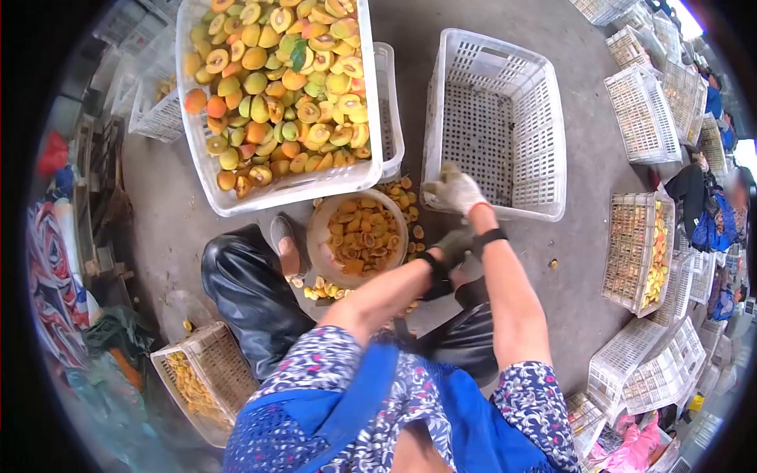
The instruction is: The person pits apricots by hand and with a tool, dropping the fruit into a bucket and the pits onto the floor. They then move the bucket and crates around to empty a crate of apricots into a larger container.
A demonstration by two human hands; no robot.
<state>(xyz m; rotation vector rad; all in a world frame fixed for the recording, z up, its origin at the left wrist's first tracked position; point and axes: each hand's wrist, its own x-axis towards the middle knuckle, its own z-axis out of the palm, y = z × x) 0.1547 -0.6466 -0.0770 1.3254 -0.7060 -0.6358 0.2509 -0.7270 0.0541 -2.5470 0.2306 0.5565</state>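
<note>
My right hand (pixel 459 191), in a pale glove with an orange cuff, lies over the near left corner of a white plastic crate (pixel 538 211). Its fingers curl at the crate's rim. Just below it is my left hand (pixel 454 245), in a darker glove, close to my right wrist; its fingers are blurred and partly hidden. Between my legs stands a round tub (pixel 317 256) holding cut yellow fruit pieces (pixel 363 232). Beyond it, a large white crate (pixel 276 199) is heaped with halved and whole apricot-like fruit (pixel 292 102). The crate under my right hand shows its perforated floor.
Fruit pieces (pixel 322 288) lie scattered on the floor around the tub. A tilted crate (pixel 217 347) with fruit is at lower left. Stacked crates (pixel 643 114) and a fruit-filled crate (pixel 637 252) line the right side, where other people (pixel 714 213) are.
</note>
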